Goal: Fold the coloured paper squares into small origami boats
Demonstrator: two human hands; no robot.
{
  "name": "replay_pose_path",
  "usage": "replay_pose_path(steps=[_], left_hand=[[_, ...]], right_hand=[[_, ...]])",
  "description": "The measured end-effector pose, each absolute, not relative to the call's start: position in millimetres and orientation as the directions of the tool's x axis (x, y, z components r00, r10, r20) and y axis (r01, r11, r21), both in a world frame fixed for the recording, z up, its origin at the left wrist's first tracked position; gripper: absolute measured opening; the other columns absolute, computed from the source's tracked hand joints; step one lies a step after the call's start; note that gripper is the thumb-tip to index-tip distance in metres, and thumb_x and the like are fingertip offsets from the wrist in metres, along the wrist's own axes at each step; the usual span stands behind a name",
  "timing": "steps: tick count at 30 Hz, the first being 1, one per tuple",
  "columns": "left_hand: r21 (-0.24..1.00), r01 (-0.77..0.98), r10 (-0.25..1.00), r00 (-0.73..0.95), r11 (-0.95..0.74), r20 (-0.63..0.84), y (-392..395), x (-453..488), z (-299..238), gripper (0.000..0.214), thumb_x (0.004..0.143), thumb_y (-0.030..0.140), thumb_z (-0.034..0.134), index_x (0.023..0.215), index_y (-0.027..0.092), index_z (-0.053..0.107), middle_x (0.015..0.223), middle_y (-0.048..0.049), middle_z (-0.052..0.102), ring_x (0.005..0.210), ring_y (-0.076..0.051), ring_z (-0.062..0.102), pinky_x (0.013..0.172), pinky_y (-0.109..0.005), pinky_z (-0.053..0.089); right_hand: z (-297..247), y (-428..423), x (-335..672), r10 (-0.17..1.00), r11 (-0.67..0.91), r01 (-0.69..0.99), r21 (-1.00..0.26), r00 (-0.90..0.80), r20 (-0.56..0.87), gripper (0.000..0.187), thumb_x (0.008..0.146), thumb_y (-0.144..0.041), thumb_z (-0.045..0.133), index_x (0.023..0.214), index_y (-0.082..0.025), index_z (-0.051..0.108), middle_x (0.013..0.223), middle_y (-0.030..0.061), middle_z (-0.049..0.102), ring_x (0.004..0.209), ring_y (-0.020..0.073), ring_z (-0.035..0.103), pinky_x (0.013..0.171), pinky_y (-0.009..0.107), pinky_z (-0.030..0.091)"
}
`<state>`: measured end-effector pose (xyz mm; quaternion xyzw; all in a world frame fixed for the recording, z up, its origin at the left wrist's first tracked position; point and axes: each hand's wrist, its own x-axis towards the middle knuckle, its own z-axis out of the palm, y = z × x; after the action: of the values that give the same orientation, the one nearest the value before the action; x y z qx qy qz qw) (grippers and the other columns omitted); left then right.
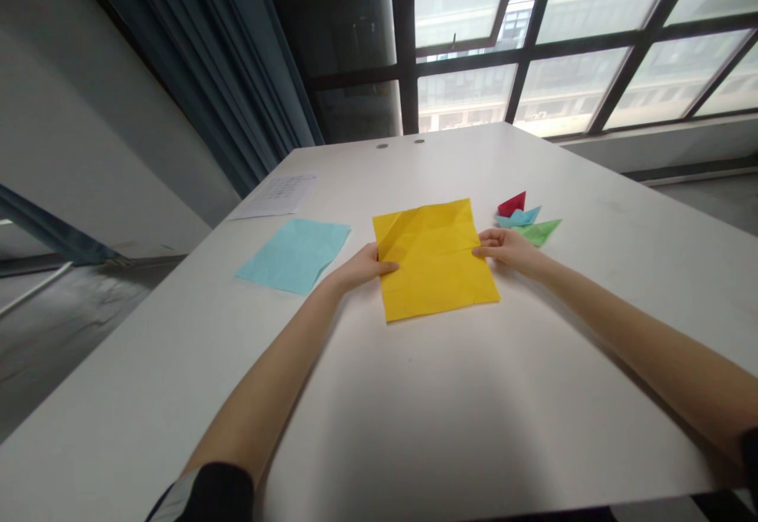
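Observation:
A square sheet of yellow paper (438, 265), marked with creases, is held up in front of me over the white table. My left hand (365, 266) pinches its left edge, thumb on the near face and fingers behind. On the opposite edge, my right hand (508, 249) grips the sheet between thumb and fingers. Just beyond my right hand sit small folded paper boats: a red one (512, 204), a light blue one (519, 217) and a green one (540, 231). To the left of my left hand lies light blue paper (296, 255), flat on the table.
A printed white sheet (278, 195) lies at the left edge of the white table (414, 411). Two round holes (382, 146) show near the table's far edge. Behind stand a blue curtain (219, 56) and large framed windows (467, 1).

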<state>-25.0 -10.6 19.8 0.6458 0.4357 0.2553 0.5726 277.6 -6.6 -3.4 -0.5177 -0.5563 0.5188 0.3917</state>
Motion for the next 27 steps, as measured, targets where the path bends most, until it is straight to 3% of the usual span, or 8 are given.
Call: replay_pose_path(steps=[4,8,13,18,23,27], left_hand=[[0.959,0.284,0.856,0.495,0.007,-0.153,-7.6,-29.0,17.5,0.040,0.064,0.025,0.067,0.102,0.013,0.060,0.102,-0.0091,0.065,0.094,-0.023,0.061,0.084,-0.038,0.046],[0.957,0.289,0.871,0.478,-0.032,-0.116,-6.9,-29.6,15.2,0.042,0.064,0.024,0.067,0.104,0.014,0.061,0.108,-0.0090,0.063,0.096,-0.023,0.059,0.085,-0.037,0.046],[0.938,0.336,0.866,0.490,-0.082,-0.100,-6.3,-30.0,15.6,0.036,0.062,0.030,0.067,0.095,0.014,0.068,0.099,-0.0085,0.067,0.093,-0.023,0.060,0.087,-0.038,0.045],[0.939,0.331,0.868,0.490,-0.093,-0.087,-1.4,-33.0,10.2,0.036,0.062,0.033,0.066,0.093,0.014,0.070,0.100,-0.0106,0.067,0.092,-0.023,0.060,0.085,-0.037,0.046],[0.725,0.557,0.836,0.547,-0.406,0.048,3.5,-37.3,6.8,0.027,0.070,0.023,0.056,0.093,0.021,0.070,0.102,-0.0087,0.062,0.092,-0.019,0.057,0.084,-0.032,0.044],[0.496,0.673,0.785,0.619,-0.548,0.026,3.8,-40.3,7.7,0.038,0.071,0.008,0.049,0.098,0.027,0.069,0.108,-0.0084,0.057,0.100,-0.020,0.050,0.096,-0.037,0.035]], right_hand=[[0.2,-8.7,277.7,0.964,-0.026,0.228,-0.973,-0.252,-0.084,0.023,0.056,-0.024,0.072,0.073,-0.017,0.059,0.074,0.0019,0.068,0.069,0.0151,0.062,0.069,0.030,0.048],[-2.7,-7.6,279.1,0.953,0.158,0.309,-0.938,-0.296,0.063,0.026,0.058,-0.027,0.069,0.082,-0.017,0.061,0.081,0.0019,0.066,0.069,0.0140,0.059,0.066,0.029,0.047],[-11.3,-2.1,286.0,0.958,0.248,0.470,-0.847,-0.249,0.142,0.017,0.063,-0.027,0.059,0.075,-0.016,0.062,0.069,0.0007,0.062,0.061,0.0123,0.054,0.058,0.025,0.042],[-13.6,-3.4,287.8,0.936,0.345,0.621,-0.704,-0.288,0.205,0.017,0.067,-0.023,0.050,0.075,-0.018,0.065,0.071,-0.0001,0.064,0.060,0.0119,0.053,0.057,0.025,0.042],[-12.5,-6.3,286.5,0.915,0.403,0.724,-0.560,-0.342,0.215,0.021,0.070,-0.020,0.047,0.077,-0.019,0.066,0.075,0.0002,0.066,0.067,0.0140,0.056,0.063,0.026,0.044],[-12.6,-5.2,286.7,0.872,0.487,0.718,-0.498,-0.432,0.230,0.027,0.074,-0.015,0.041,0.079,-0.018,0.067,0.082,0.0034,0.068,0.075,0.0162,0.059,0.071,0.029,0.045]])
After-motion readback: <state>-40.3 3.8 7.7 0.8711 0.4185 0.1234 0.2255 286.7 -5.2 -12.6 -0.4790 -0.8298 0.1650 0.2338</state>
